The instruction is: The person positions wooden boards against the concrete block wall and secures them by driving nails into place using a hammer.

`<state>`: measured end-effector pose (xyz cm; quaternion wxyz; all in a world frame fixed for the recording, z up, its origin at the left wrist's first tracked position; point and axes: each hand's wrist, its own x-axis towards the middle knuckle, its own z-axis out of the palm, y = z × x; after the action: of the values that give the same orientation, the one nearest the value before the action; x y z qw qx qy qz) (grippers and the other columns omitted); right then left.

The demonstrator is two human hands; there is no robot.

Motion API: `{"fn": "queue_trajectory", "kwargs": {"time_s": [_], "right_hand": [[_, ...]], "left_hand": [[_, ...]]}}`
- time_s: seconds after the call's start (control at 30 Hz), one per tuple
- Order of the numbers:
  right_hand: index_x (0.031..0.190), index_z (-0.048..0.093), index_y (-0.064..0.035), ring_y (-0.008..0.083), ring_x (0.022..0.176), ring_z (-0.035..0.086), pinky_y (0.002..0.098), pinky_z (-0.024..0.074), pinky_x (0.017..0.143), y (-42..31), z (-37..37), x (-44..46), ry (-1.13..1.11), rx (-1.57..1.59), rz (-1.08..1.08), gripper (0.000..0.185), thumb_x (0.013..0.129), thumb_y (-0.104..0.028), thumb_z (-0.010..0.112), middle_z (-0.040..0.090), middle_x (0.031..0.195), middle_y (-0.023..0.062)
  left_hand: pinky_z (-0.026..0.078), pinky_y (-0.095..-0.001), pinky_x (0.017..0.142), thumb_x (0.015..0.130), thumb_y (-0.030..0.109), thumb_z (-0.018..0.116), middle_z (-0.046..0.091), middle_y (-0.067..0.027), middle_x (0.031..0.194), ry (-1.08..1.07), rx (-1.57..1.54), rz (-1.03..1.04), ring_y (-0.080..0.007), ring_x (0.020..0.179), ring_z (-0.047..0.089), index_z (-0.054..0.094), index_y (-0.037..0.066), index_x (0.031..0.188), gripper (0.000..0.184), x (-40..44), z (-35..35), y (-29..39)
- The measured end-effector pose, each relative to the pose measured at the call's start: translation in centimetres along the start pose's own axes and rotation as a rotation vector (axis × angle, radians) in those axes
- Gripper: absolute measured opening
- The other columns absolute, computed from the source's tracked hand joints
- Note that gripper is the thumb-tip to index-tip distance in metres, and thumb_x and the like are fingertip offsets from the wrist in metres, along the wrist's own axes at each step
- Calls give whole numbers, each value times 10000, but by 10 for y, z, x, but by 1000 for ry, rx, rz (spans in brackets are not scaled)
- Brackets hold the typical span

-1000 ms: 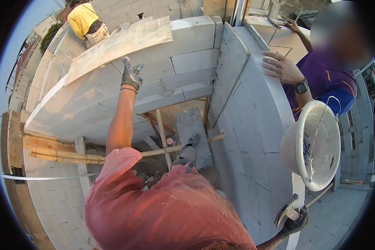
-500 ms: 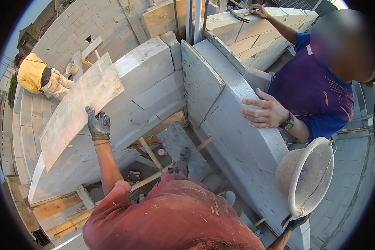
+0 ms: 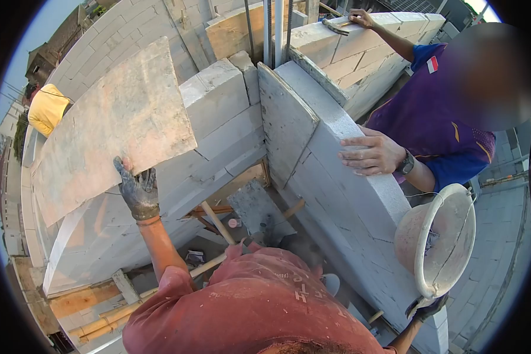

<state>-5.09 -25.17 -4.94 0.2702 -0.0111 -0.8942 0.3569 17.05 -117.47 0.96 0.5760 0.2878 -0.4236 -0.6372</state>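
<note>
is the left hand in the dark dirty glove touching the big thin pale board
Touching: in the head view, the left hand grips the lower edge of the board, fingertips on its face.

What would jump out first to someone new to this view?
Probably the big pale board, at upper left above the block wall, its lower edge in the gloved left hand. Next, the whitish bucket at lower right, and above it a person in purple, one palm on the right-hand wall.

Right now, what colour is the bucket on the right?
The bucket is dull off-white; the head view shows it best.
</note>
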Motion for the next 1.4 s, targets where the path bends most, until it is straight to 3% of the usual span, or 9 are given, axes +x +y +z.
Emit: {"fn": "queue_trajectory", "kwargs": {"time_s": [0.23, 0.63, 0.83, 0.93, 1.0, 1.03, 1.1, 1.2, 1.4], "right_hand": [[1170, 618, 20, 358, 1159, 568, 477, 409, 1040, -4, -9, -8, 32, -567, -559, 305, 894, -108, 625, 630, 1198, 177], [1046, 627, 16, 409, 1132, 574, 510, 413, 1018, -28, 4, -6, 73, -547, -509, 236, 929, -188, 617, 660, 1122, 189], [1025, 634, 18, 422, 1123, 571, 517, 403, 1020, -24, 2, -9, 80, -581, -504, 263, 908, -218, 637, 662, 1108, 192], [1027, 635, 18, 425, 1128, 568, 517, 403, 1021, -28, 2, -8, 67, -591, -496, 257, 905, -208, 639, 665, 1103, 190], [1030, 635, 18, 424, 1133, 567, 517, 402, 1021, -27, 3, -10, 70, -565, -478, 255, 905, -204, 639, 665, 1104, 189], [1034, 635, 19, 423, 1137, 565, 518, 401, 1022, -31, 5, -10, 78, -544, -461, 254, 905, -200, 639, 665, 1105, 188], [1037, 635, 19, 421, 1140, 565, 516, 401, 1024, -39, 5, -10, 79, -569, -448, 257, 905, -201, 641, 666, 1105, 188], [1041, 636, 21, 419, 1142, 566, 512, 401, 1027, -37, 4, -9, 73, -593, -455, 255, 912, -200, 636, 667, 1108, 188], [1051, 641, 19, 403, 1140, 575, 503, 403, 1030, -35, 4, -10, 71, -580, -457, 230, 928, -175, 623, 670, 1122, 175]], "left_hand": [[539, -304, 835, 955, 152, 621, 584, -77, 1182, -113, 171, -26, -141, 1002, 588, 522, 9, 1279, 368, -60, 19, -30], [537, -261, 705, 919, 26, 634, 619, -54, 920, -443, 282, -51, -98, 805, 581, 589, -26, 1049, 147, -121, 105, -56], [549, -308, 739, 889, -2, 661, 661, -64, 976, -651, 833, 822, -144, 858, 629, 605, -31, 1093, 214, -106, 115, -57], [551, -355, 761, 857, -1, 689, 685, -87, 967, -599, 458, 93, -196, 848, 661, 657, 10, 1069, 214, -104, 127, -42], [546, -392, 784, 844, 18, 698, 690, -107, 939, -708, 1065, 1326, -245, 842, 671, 698, 67, 1030, 192, -84, 123, -44], [546, -392, 784, 844, 18, 698, 690, -107, 939, -704, 1059, 1332, -245, 842, 671, 698, 67, 1030, 192, -82, 125, -42], [541, -407, 801, 850, 44, 693, 693, -103, 940, -729, 563, 300, -267, 857, 675, 703, 103, 1035, 195, -83, 126, -36], [538, -413, 819, 855, 41, 682, 700, -95, 953, -841, 969, 1105, -265, 890, 679, 705, 87, 1026, 178, -70, 114, -33], [524, -421, 805, 863, 53, 678, 701, -123, 968, -731, 892, 529, -285, 881, 669, 690, 34, 1007, 146, -51, 61, -8]]}}
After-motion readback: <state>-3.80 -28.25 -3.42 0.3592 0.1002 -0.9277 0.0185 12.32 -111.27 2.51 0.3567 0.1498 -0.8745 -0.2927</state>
